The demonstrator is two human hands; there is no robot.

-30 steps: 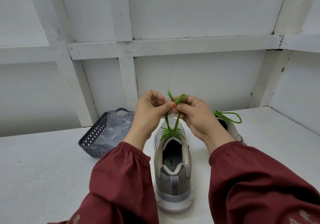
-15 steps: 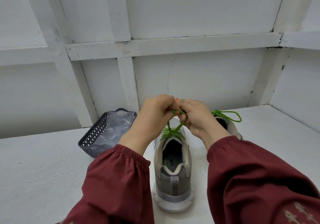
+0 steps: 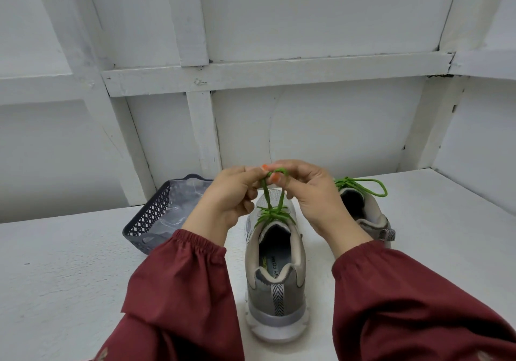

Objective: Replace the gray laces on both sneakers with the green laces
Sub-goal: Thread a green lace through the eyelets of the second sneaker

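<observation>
White planks are backing a pale table (image 3: 55, 277) where a gray sneaker (image 3: 276, 282) is standing. The left hand (image 3: 231, 196) and right hand (image 3: 312, 193) are pinching its green lace (image 3: 271, 211) above the tongue. A second sneaker (image 3: 372, 212) is sitting behind.

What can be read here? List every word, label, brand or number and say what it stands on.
"RY FOAM": printed on the insole of the near sneaker; earlier letters hidden by the heel collar.
Green print beside it: too blurred to read.
Far sneaker, basket: no text legible.
</observation>
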